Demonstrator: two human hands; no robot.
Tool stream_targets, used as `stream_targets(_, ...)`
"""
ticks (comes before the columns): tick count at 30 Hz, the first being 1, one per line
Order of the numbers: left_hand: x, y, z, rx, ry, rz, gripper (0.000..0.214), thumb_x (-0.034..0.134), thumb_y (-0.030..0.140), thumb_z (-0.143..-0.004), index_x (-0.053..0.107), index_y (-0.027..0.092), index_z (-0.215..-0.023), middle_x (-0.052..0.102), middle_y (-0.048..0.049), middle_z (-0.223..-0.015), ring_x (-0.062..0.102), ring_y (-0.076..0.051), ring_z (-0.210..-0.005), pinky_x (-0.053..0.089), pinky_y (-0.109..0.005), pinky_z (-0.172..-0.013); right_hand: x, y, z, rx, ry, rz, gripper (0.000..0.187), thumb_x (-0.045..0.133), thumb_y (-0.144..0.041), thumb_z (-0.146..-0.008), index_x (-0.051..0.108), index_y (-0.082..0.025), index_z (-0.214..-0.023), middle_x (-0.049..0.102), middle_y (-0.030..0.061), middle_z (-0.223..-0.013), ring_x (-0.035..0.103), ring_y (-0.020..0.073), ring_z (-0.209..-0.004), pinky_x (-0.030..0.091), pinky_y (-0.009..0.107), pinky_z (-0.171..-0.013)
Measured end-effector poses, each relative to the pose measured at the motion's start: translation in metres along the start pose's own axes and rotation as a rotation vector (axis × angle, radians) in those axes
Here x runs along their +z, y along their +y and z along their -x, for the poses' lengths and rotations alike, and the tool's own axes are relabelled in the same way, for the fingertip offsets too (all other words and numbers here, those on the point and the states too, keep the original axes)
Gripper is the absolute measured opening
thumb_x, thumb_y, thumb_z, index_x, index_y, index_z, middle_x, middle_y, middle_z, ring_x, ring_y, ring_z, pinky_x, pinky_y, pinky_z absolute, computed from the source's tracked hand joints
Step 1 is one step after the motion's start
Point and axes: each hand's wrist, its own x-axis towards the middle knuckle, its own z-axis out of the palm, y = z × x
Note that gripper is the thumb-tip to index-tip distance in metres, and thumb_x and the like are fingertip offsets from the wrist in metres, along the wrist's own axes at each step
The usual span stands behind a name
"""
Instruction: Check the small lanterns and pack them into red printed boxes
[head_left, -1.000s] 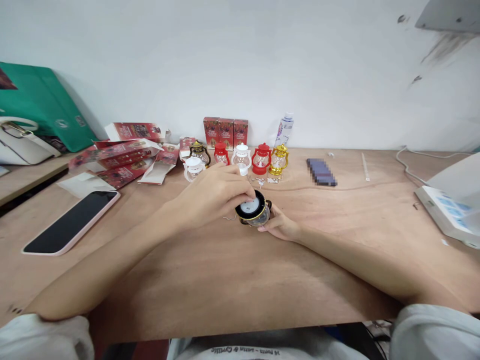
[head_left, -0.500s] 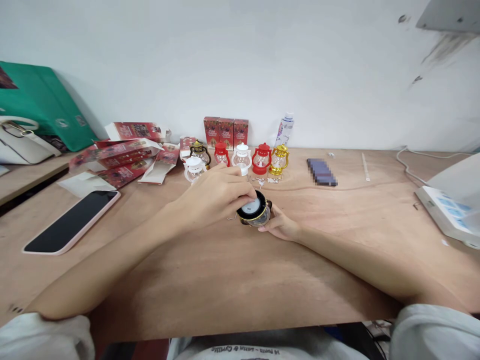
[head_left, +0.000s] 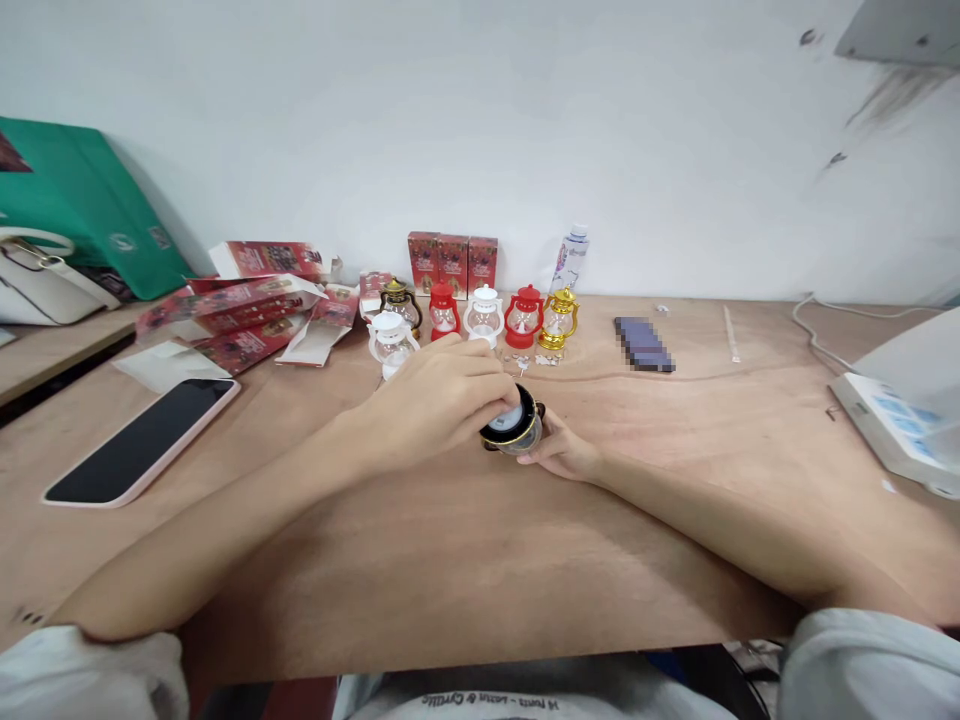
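Observation:
A small black-and-gold toy lantern (head_left: 517, 428) lies on its side on the wooden table (head_left: 465, 560), its round base turned towards me. My right hand (head_left: 561, 450) grips its body from the right. My left hand (head_left: 442, 395) covers the base from the left, fingers curled and pinched on the white disc in the base. Small metal bits (head_left: 541, 360) lie just behind the lantern.
A row of toy lanterns, white (head_left: 390, 338), black (head_left: 397, 300), red (head_left: 523, 318) and gold (head_left: 559, 318), stands behind my hands. Red boxes (head_left: 452, 262), torn red packaging (head_left: 240, 312) and a bottle (head_left: 570, 258) sit further back. A phone (head_left: 142, 440) lies left, a white device (head_left: 896, 425) right.
My left hand has slid a little further right over the lantern's base, hiding more of the white disc. The right hand and the lantern have stayed in place.

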Motion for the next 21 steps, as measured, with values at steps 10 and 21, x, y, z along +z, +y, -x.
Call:
stream_targets(10,-0.004,0.000,-0.002,-0.124,-0.019,0.145,0.016,0.057,0.015,-0.088,0.071,0.017,-0.082,0.067,-0.0025,-0.080,0.057,-0.014,-0.075,0.041,-0.024,-0.067,0.000,0.000,0.001,0.021,0.005,0.019,0.050,0.077,-0.002,-0.044,0.065,-0.022,-0.089,0.066,-0.0042,-0.084,0.058,0.0138,-0.081,0.046,0.026,-0.077)
stream_targets(21,-0.011,0.002,-0.002,-0.107,-0.057,0.033,0.021,0.051,0.021,-0.092,0.068,0.016,-0.082,0.066,-0.0034,-0.078,0.051,-0.018,-0.080,0.039,-0.027,-0.069,0.000,0.000,0.002,0.023,0.006,0.000,0.054,0.077,-0.001,-0.045,0.065,-0.022,-0.093,0.069,-0.0032,-0.090,0.062,0.0147,-0.086,0.049,0.029,-0.082)
